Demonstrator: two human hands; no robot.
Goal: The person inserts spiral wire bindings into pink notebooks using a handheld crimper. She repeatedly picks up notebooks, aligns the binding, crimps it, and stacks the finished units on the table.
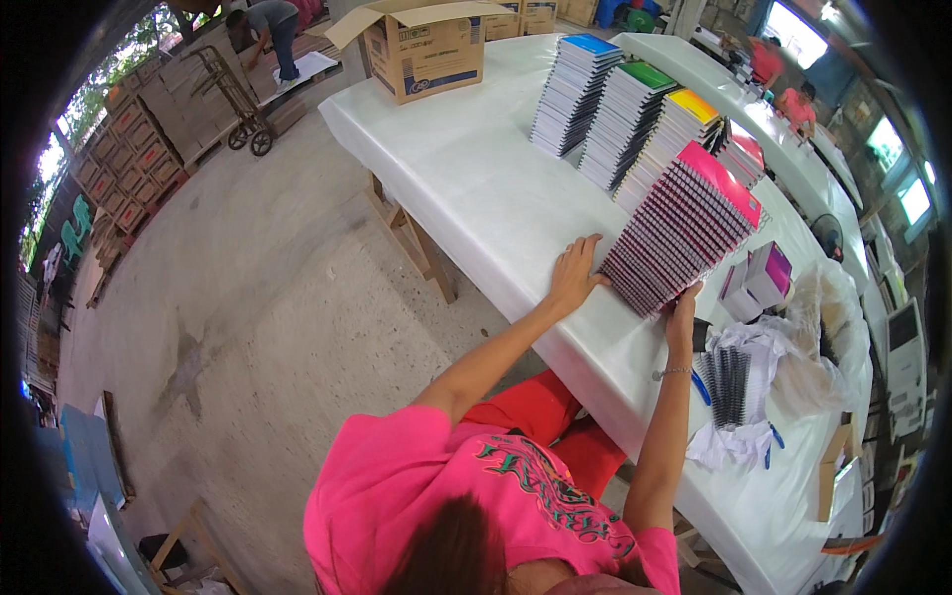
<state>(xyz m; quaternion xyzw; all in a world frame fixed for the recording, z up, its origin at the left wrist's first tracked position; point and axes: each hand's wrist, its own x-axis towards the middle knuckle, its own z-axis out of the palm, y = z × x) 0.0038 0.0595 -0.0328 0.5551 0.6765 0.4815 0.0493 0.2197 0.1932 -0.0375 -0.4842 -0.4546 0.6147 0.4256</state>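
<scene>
A tall stack of spiral notebooks with a pink cover (684,223) stands in front of me on the white table, coil edges toward me. Beside its lower left corner is my left hand (577,276), fingers stretched and apart, the thumb close to the coils. My right hand (682,315) grips the stack's lower right corner; its fingertips are partly hidden. Behind stand more notebook stacks, with a blue cover (592,46), a green cover (645,75) and a yellow cover (694,105). Another stack with a red cover (744,149) is partly hidden.
Small purple-topped pads (762,278) sit right of my stack. Nearer are black binding coils (732,387) on white paper, a blue-handled tool (701,388) and clear plastic wrap (828,317). An open cardboard box (426,55) stands at the table's far left. Other people work farther off.
</scene>
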